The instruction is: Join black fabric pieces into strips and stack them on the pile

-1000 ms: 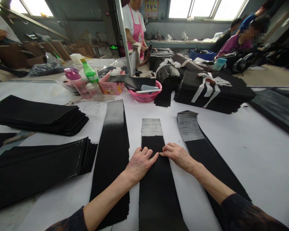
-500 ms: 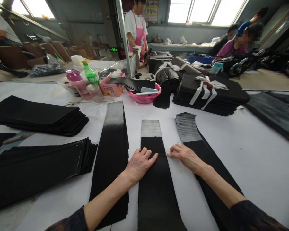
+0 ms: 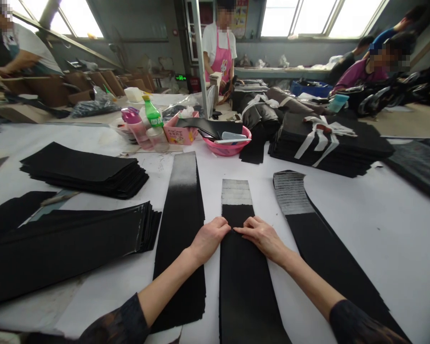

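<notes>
A long black strip of sheet material lies lengthwise before me, its far end carrying a whitish band. Across it, below that band, runs a seam-like edge. My left hand is closed, thumb and fingers pressed together on the strip's left part at this edge. From the right, my right hand meets it, fingers curled and pinched at the same edge. The fingertips of both hands nearly touch. What lies under them is hidden. To the left are stacked black strips with a grey end; to the right, more black strips with a curled whitish end.
Stacks of black pieces lie on the white table at left. Behind stand a pink basin, a pink box, a green bottle and a tied black bundle. Several people work farther back.
My right hand has moved left from the strip's right edge onto its middle, close to my left hand. My left fingers have drawn together. The view has turned slightly left.
</notes>
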`<state>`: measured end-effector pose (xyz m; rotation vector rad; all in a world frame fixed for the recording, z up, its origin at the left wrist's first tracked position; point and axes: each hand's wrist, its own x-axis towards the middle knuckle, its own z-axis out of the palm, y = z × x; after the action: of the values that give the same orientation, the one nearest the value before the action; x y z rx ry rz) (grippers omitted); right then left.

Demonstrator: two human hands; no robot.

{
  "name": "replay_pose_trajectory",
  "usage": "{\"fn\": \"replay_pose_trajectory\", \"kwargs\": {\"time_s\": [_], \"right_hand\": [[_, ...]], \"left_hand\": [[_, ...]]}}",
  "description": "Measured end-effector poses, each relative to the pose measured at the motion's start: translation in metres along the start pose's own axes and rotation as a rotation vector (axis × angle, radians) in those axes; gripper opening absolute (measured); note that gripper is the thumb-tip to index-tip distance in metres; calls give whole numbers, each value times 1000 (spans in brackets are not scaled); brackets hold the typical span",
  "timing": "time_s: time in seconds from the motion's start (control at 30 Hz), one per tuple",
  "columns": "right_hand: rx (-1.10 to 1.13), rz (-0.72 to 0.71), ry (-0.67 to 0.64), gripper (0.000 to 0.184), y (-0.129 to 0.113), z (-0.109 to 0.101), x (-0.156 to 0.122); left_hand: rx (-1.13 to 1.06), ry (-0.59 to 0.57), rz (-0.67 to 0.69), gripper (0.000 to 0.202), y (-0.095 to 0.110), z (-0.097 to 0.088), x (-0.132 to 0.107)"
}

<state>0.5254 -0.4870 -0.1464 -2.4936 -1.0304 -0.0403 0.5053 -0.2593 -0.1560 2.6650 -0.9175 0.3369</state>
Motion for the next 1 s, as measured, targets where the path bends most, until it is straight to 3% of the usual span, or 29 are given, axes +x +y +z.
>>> {"fn": "replay_pose_trajectory", "kwargs": {"time_s": [0.27,0.5,1.0], "right_hand": [[-45,-22,-65,39,1,-5,4],[-111,-68,-96,42,1,-7,5],[-121,-71,-83,43,1,-6,8]], "left_hand": [[-80,17,170,22,-20,-7,-5],[18,27,276,21,-20,-7,-6],[-13,-78,179,31,-18,-8,-12]]}}
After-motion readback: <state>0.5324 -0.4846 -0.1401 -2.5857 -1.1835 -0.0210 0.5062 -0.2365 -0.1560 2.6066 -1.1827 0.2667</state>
